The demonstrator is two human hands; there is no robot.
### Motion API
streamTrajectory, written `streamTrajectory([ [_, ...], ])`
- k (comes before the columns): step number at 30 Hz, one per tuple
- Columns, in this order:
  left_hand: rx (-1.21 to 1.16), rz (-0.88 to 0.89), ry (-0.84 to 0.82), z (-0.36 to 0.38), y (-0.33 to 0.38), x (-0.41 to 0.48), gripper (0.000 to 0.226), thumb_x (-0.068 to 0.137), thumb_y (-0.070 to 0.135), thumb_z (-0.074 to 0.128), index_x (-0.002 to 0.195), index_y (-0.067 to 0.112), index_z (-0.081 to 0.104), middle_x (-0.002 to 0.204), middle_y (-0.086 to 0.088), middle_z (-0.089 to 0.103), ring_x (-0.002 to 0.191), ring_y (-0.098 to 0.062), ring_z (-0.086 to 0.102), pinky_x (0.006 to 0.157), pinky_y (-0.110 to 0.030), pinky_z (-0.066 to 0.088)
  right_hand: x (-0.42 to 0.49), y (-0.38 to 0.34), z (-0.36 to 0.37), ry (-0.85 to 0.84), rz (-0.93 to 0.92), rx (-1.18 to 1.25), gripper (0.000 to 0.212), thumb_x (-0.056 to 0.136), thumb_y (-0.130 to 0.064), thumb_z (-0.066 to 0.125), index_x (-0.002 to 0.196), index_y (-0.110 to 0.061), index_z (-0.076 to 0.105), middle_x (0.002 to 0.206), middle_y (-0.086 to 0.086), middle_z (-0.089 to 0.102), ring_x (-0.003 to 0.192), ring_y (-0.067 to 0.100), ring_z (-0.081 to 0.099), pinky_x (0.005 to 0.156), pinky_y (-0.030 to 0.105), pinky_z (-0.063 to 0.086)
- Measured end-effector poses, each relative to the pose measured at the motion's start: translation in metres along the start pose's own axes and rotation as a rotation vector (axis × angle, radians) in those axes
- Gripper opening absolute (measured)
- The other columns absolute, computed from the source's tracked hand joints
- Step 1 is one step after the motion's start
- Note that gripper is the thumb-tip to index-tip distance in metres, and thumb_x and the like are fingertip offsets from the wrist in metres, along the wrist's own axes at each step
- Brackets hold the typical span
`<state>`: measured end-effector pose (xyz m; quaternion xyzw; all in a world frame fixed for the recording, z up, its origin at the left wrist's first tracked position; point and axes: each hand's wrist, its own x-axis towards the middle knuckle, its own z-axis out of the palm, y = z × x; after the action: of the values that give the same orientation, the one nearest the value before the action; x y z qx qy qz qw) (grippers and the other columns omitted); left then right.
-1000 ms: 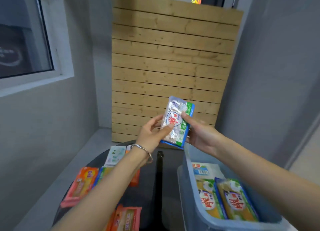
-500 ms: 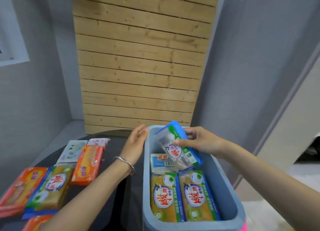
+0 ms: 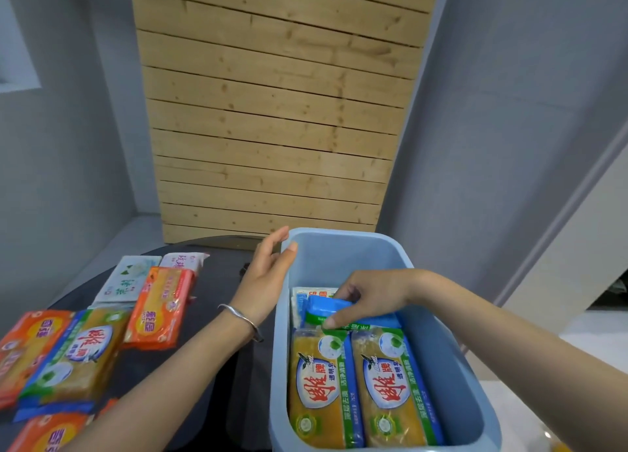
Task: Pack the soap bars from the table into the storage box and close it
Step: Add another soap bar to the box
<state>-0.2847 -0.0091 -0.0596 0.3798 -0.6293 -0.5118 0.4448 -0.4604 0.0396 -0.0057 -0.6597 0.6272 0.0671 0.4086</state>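
A light blue storage box [image 3: 438, 319] stands open on the right of the dark table [image 3: 217, 288]. Two yellow soap packs [image 3: 360, 390] lie side by side inside it, with a white pack [image 3: 307, 297] behind them. My right hand [image 3: 370, 295] reaches into the box and pinches a blue-wrapped soap bar [image 3: 339, 310] lying across the back. My left hand [image 3: 268, 275] rests with fingers apart against the box's left rim, holding nothing. Several soap packs lie on the table at left: orange ones [image 3: 161, 307], a yellow-and-blue one [image 3: 73, 360], white ones [image 3: 127, 278].
A wooden slat panel [image 3: 272, 112] leans against the grey wall behind the table. A window edge shows at far left. No lid is in view. A white floor and doorway lie to the right of the box.
My right hand has lowered the blue-wrapped soap from above the box down onto the packs at the back. My left hand has let go of it and moved to the box's rim.
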Motion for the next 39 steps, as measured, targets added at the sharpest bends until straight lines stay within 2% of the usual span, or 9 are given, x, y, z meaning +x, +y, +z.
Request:
streamTrajectory([
  [4,-0.015,-0.008,0.002,0.001,0.003,-0.002,0.039,0.094,0.029,0.043,0.133,0.026,0.042,0.122,0.01,0.049,0.082,0.02,0.053,0.057,0.006,0.038,0.0,0.0,-0.001,0.029,0.061,0.113,0.042,0.085,-0.055,0.055,0.099,-0.019,0.071,0.11,0.004,0.074,0.092,0.016,0.071,0.085,0.024,0.055],
  [14,0.014,-0.005,-0.004,0.004,0.006,-0.005,0.038,0.095,0.028,0.04,0.133,0.024,0.042,0.137,0.005,0.038,0.103,0.004,0.042,0.06,0.01,0.034,0.02,-0.01,0.026,0.226,0.205,0.286,0.052,0.07,-0.053,0.073,0.106,-0.016,0.073,0.104,0.004,0.075,0.095,0.02,0.071,0.091,0.037,0.055],
  [19,0.002,-0.001,-0.01,0.002,0.005,-0.005,0.037,0.095,0.028,0.04,0.132,0.025,0.044,0.134,0.006,0.039,0.096,0.012,0.043,0.06,0.01,0.034,-0.006,0.003,0.01,0.234,-0.007,0.397,0.046,0.095,-0.047,0.043,0.11,-0.014,0.071,0.11,0.002,0.073,0.095,0.012,0.066,0.085,0.024,0.054],
  [23,-0.009,0.005,-0.007,0.003,0.004,-0.005,0.038,0.095,0.026,0.041,0.133,0.023,0.044,0.135,0.005,0.038,0.097,0.011,0.045,0.06,0.009,0.035,-0.019,0.009,0.017,0.003,0.0,0.286,0.059,0.096,-0.055,0.022,0.126,-0.023,0.063,0.118,-0.013,0.065,0.098,-0.007,0.063,0.083,0.004,0.048],
  [26,-0.012,0.008,-0.002,0.004,0.003,-0.005,0.038,0.095,0.025,0.041,0.133,0.022,0.044,0.136,0.004,0.038,0.107,0.002,0.045,0.064,0.01,0.035,-0.017,0.005,0.023,0.035,0.009,0.271,0.063,0.096,-0.055,0.015,0.128,-0.026,0.061,0.115,-0.013,0.063,0.092,-0.011,0.06,0.076,-0.005,0.042],
  [30,-0.009,0.017,0.0,0.004,0.003,-0.004,0.038,0.095,0.025,0.041,0.133,0.021,0.044,0.135,0.004,0.039,0.112,-0.001,0.042,0.064,0.01,0.034,-0.011,-0.006,0.027,-0.012,0.042,0.287,0.064,0.093,-0.062,0.015,0.126,-0.032,0.062,0.117,-0.009,0.065,0.097,0.004,0.063,0.082,0.009,0.046],
  [33,-0.01,0.025,-0.003,0.003,0.001,-0.004,0.038,0.096,0.025,0.04,0.133,0.021,0.045,0.135,0.006,0.039,0.115,-0.001,0.041,0.067,0.011,0.032,-0.005,-0.007,0.029,-0.025,0.008,0.385,0.067,0.093,-0.063,0.015,0.127,-0.027,0.061,0.117,-0.011,0.065,0.094,-0.002,0.066,0.076,0.005,0.048],
  [36,0.0,0.047,-0.012,-0.001,0.0,-0.005,0.036,0.096,0.026,0.038,0.131,0.023,0.048,0.133,0.01,0.045,0.116,0.0,0.043,0.073,0.011,0.032,0.0,0.0,0.021,0.073,-0.058,0.511,0.073,0.094,-0.06,0.012,0.125,-0.019,0.063,0.125,-0.006,0.066,0.11,0.003,0.064,0.095,0.017,0.048],
  [39,-0.017,0.051,-0.009,-0.013,-0.002,-0.005,0.032,0.096,0.027,0.038,0.124,0.026,0.053,0.127,0.008,0.054,0.118,-0.005,0.05,0.092,-0.007,0.041,0.004,0.004,0.012,0.178,-0.024,0.511,0.071,0.095,-0.059,0.014,0.122,-0.019,0.066,0.124,-0.004,0.068,0.115,0.01,0.062,0.105,0.032,0.045],
])
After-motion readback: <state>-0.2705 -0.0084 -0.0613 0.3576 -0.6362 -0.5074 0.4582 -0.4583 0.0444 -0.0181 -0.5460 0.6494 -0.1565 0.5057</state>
